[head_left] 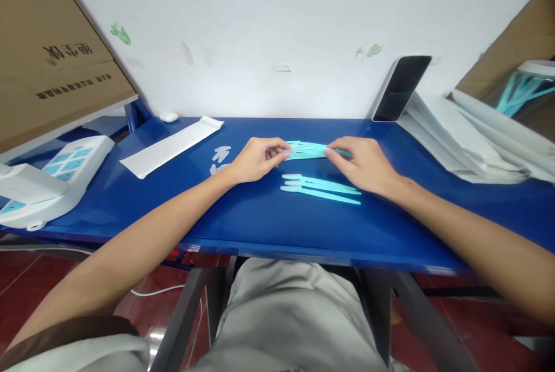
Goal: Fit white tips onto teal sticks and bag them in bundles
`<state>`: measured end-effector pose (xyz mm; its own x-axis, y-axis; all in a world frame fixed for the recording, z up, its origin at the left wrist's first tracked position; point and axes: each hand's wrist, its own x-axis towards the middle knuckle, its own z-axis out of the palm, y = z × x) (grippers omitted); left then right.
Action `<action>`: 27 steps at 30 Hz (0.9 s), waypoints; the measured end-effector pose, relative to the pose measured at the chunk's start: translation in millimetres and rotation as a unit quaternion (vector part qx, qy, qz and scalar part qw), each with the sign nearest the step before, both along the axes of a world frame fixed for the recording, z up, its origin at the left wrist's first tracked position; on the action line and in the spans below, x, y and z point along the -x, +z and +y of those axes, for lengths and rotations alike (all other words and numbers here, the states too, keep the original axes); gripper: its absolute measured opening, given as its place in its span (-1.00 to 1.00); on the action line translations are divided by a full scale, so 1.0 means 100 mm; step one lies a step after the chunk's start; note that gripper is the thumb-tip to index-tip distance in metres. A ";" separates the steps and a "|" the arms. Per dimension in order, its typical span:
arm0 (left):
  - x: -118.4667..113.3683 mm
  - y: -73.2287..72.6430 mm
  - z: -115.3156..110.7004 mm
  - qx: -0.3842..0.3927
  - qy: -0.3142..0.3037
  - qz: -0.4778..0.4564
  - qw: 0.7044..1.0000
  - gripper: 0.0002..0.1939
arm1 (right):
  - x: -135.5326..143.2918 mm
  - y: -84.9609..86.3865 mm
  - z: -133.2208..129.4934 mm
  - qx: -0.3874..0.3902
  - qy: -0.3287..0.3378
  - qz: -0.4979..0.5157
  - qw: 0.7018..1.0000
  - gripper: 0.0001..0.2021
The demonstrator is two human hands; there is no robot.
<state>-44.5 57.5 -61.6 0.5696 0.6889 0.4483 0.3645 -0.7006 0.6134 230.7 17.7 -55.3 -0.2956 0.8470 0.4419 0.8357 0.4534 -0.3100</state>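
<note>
On the blue table lies a bunch of turquoise eyebrow razors (307, 151) between my two hands. My left hand (261, 158) pinches a pale, translucent piece at the blade end of a razor; whether it is a loose cap or the razor's own tip is unclear. At the handle end, my right hand (359, 162) has its thumb and fingers closed on a razor. Nearer to me, several more razors (323, 188) lie side by side, handles pointing right. Small translucent caps (221, 154) lie left of my left hand, partly hidden by my forearm.
A flat white pouch (171, 148) lies at back left, with a small white case (169, 117) behind it. A white device with blue panels (65, 169) stands far left, beside a cardboard box (56, 48). A phone (402, 89) leans against the wall, near stacked white pouches (463, 140).
</note>
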 end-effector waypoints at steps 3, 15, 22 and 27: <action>-0.01 0.01 -0.01 -0.031 0.010 0.010 0.999 -0.70 | 0.00 0.00 -0.01 -0.002 0.012 -0.015 1.000 -0.66; -0.02 0.03 -0.04 -0.088 -0.001 0.015 0.996 -0.73 | 0.01 0.00 -0.04 -0.066 0.063 -0.023 0.996 -0.68; -0.05 0.09 -0.12 -0.150 -0.035 0.034 0.987 -0.78 | 0.05 -0.02 -0.08 -0.117 0.093 -0.058 0.987 -0.70; -0.08 0.11 -0.19 -0.197 -0.034 0.056 0.978 -0.80 | 0.09 -0.03 -0.10 -0.148 0.083 -0.096 0.981 -0.69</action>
<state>-36.9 38.8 -50.7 0.6696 0.4336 0.6030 0.3579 -0.8998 0.2496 221.6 7.5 -58.2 -0.5202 0.6238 0.5833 0.7734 0.6338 0.0119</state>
